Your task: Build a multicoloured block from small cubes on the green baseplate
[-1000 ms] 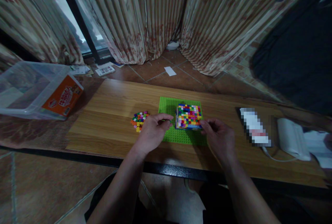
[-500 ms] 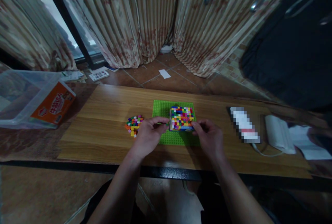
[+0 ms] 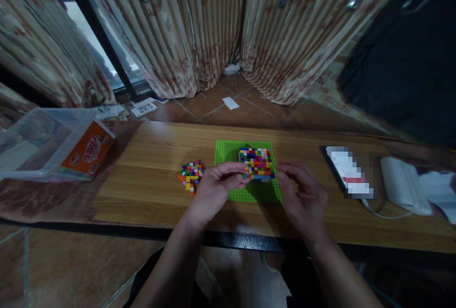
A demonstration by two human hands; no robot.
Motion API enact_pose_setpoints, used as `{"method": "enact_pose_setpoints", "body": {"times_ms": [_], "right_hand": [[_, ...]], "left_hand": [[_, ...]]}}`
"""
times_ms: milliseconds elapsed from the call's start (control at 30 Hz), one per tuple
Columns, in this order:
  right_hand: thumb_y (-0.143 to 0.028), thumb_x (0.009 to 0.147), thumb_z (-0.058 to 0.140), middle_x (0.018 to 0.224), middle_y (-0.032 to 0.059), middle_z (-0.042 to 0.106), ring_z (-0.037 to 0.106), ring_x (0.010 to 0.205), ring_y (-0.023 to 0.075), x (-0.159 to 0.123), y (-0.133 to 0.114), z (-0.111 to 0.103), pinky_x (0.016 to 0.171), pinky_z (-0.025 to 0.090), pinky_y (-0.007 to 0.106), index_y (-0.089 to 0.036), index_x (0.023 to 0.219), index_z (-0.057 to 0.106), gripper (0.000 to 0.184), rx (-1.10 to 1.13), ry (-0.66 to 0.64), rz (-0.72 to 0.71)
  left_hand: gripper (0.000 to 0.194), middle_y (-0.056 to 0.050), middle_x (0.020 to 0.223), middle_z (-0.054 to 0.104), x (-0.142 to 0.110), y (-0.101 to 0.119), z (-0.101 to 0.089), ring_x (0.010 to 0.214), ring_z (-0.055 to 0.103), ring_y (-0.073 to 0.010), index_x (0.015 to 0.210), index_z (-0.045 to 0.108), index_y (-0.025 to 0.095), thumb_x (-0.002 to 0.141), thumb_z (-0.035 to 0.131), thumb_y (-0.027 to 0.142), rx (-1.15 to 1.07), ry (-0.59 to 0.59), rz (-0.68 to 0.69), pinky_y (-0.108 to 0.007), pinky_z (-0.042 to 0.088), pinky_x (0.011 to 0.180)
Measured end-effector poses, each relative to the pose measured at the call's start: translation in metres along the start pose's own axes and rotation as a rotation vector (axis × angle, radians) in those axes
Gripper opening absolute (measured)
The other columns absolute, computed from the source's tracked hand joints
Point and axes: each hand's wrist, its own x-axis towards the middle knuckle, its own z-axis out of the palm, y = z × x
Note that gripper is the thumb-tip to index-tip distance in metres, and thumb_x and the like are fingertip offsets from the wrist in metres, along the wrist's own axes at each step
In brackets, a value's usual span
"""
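Note:
A block built from many small multicoloured toy bricks (image 3: 261,161) rests on a green studded baseplate (image 3: 228,145). My left hand (image 3: 215,189) is at the block's front left corner, thumb and forefinger pinched on a small green toy brick (image 3: 245,176). Just off the block's right side is my right hand (image 3: 302,196); its thumb and forefinger are slightly apart, and I see nothing between them. Left of my left hand lies a loose pile of small coloured bricks (image 3: 190,173) on the wooden tabletop (image 3: 149,175).
At the far left stands a clear plastic bin (image 3: 46,141) with an orange label. To the right lie a phone (image 3: 347,170) with a blurred-out screen, a white cable, a white box-like object (image 3: 404,184) and papers. Curtains (image 3: 178,37) hang behind the table.
My right hand has moved away from the block's right side. My left fingers have shifted over its front left corner, with the green brick now showing. The whole view has shifted slightly.

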Motion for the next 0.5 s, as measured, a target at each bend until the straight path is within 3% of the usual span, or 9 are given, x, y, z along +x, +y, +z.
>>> {"method": "enact_pose_setpoints", "body": {"times_ms": [167,333,500], "right_hand": [[-0.02,0.09,0.066,0.12,0.0069,0.065,0.063,0.111,0.0209,-0.005,-0.013,0.006,0.094,0.053,0.039,-0.027,0.111,0.069,0.023,0.039,-0.133,-0.18],[-0.021,0.088,0.069,0.122,0.0054,0.064,0.063,0.112,0.0215,-0.009,-0.013,0.012,0.095,0.053,0.041,-0.03,0.108,0.07,0.022,0.007,-0.172,-0.202],[-0.022,0.089,0.068,0.119,0.0048,0.066,0.064,0.11,0.0211,-0.011,-0.009,0.013,0.093,0.054,0.04,-0.029,0.104,0.071,0.017,0.025,-0.166,-0.197]], "left_hand": [[0.019,-0.003,0.091,0.076,-0.001,-0.004,0.002,0.074,0.069,-0.0118,0.094,0.078,0.018,0.075,0.076,0.017,-0.078,-0.066,-0.035,-0.027,0.055,0.077],[0.022,-0.002,0.089,0.075,-0.002,-0.009,0.006,0.07,0.065,-0.0091,0.096,0.078,0.02,0.075,0.077,0.016,-0.141,-0.134,-0.044,-0.026,0.054,0.074],[0.023,-0.003,0.096,0.075,-0.004,-0.013,0.01,0.079,0.067,-0.0114,0.098,0.078,0.02,0.075,0.079,0.021,-0.167,-0.169,-0.039,-0.026,0.055,0.076]]}}
